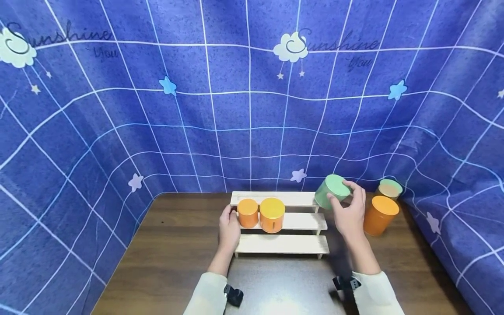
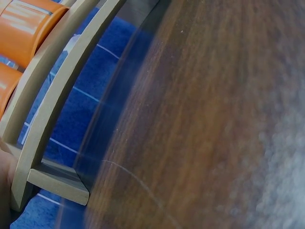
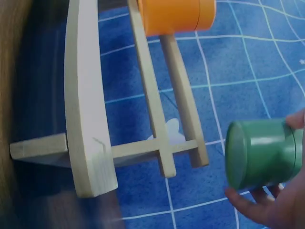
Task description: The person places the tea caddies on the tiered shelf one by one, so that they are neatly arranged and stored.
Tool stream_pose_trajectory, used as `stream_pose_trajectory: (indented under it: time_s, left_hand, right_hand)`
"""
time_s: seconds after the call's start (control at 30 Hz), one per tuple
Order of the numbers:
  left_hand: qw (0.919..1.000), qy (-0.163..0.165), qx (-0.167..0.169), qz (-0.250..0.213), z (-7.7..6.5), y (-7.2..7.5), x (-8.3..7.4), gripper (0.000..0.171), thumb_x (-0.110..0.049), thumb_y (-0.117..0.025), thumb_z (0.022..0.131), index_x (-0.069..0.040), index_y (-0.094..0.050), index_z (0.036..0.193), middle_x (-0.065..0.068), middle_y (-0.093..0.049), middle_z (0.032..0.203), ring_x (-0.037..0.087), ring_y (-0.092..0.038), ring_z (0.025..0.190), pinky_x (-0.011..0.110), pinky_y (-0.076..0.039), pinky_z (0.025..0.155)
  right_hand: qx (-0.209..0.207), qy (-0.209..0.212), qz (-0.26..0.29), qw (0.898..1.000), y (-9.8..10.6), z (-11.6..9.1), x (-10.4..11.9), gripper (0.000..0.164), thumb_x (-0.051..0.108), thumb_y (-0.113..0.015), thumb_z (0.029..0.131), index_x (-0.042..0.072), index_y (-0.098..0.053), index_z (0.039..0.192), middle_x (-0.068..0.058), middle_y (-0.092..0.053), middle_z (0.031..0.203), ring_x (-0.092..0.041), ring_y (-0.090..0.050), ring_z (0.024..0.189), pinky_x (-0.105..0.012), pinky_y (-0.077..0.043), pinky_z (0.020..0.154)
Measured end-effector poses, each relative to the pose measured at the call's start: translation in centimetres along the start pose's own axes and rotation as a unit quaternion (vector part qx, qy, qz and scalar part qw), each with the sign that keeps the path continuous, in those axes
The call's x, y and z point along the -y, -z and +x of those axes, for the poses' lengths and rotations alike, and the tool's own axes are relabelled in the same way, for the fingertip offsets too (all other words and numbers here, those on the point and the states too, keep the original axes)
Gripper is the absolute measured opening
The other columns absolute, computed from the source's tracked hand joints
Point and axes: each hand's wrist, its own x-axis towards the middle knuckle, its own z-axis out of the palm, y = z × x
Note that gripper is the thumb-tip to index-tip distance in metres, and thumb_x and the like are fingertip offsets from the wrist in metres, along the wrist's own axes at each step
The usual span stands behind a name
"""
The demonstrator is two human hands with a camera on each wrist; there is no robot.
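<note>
While the left hand grips the stepped rack, the right hand pinches the green canister, its base tilted toward the top step.

Head view: high, forward-down; wrist views: close, sharing rack.

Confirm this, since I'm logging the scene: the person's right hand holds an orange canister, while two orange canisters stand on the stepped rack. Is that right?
The held canister's colour is wrong: the right hand holds a green canister, as the head view shows. Two orange canisters do stand on the stepped rack.
</note>
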Motion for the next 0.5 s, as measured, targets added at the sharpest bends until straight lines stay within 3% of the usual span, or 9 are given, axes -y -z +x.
stream_pose_trajectory:
  time_s: [0.23,0.5]
  left_hand:
    - [0.9999,-0.009,0.002,-0.005,0.2,0.2,-0.1,0.033,-0.003,-0.044,0.107,-0.002,-0.067,0.129,0.02,-0.07,0.125,0.032,-0.063,0.122,0.054,-0.049,0.11]
    - [0.9999,-0.009,0.005,-0.012,0.2,0.0,-0.1,0.032,-0.003,-0.044,0.107,-0.002,-0.068,0.129,0.019,-0.07,0.124,0.029,-0.063,0.121,0.051,-0.049,0.11]
  right_hand:
    - [0.072,0.026,-0.005,0.997,-0.5,-0.9,0.5,0.051,0.014,-0.079,0.092,0.013,-0.063,0.14,-0.004,-0.058,0.122,0.003,-0.062,0.096,-0.009,-0.051,0.078]
    - [0.14,0.075,-0.035,0.987,-1.6,-1.7,0.1,0.046,0.018,-0.08,0.092,0.013,-0.064,0.136,-0.006,-0.06,0.121,-0.014,-0.065,0.098,-0.016,-0.056,0.076]
